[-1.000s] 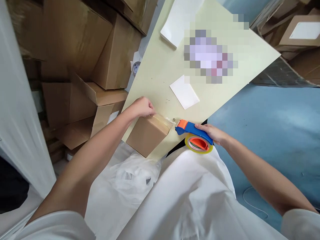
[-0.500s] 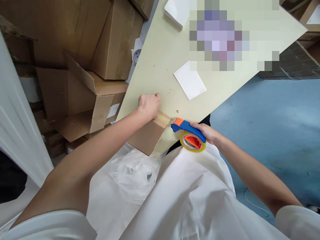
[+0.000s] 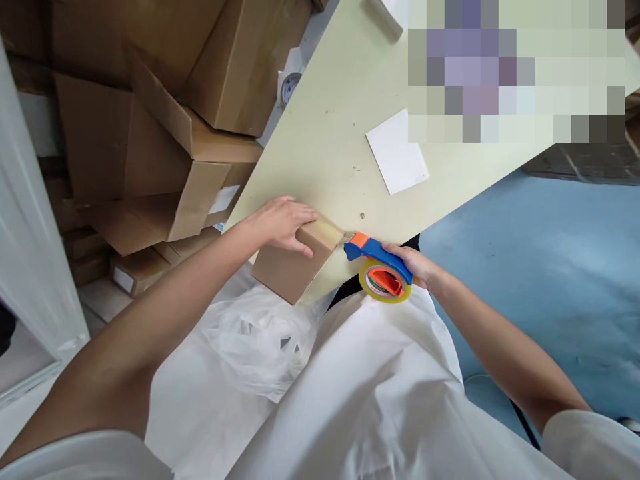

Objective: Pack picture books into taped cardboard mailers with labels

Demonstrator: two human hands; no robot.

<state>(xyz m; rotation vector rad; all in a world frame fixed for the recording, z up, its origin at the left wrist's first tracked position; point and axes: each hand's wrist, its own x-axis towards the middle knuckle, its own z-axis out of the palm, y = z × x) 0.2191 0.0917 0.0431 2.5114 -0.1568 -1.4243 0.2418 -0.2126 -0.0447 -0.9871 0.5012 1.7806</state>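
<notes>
A small brown cardboard box (image 3: 295, 270) sits at the table's near left edge, with clear tape along its top. My left hand (image 3: 289, 223) grips the box, its thumb on the near face and its fingers stretched over the top. My right hand (image 3: 413, 263) is closed around the handle of a blue and orange tape dispenser (image 3: 383, 257) loaded with a yellowish roll of tape. The dispenser's head is just off the box's right end, and a strip of tape appears to run between them.
On the pale table (image 3: 320, 147) lie a white card (image 3: 399, 152) and, farther back, a white stack (image 3: 390, 13); a blurred patch hides the far right. Open cartons (image 3: 165, 180) crowd the left. Below the box is a crumpled clear plastic bag (image 3: 265, 340).
My left hand has shifted from a curled pose on the box's far side to fingers spread over its top, thumb on the near face. The right hand keeps the dispenser nearly in place.
</notes>
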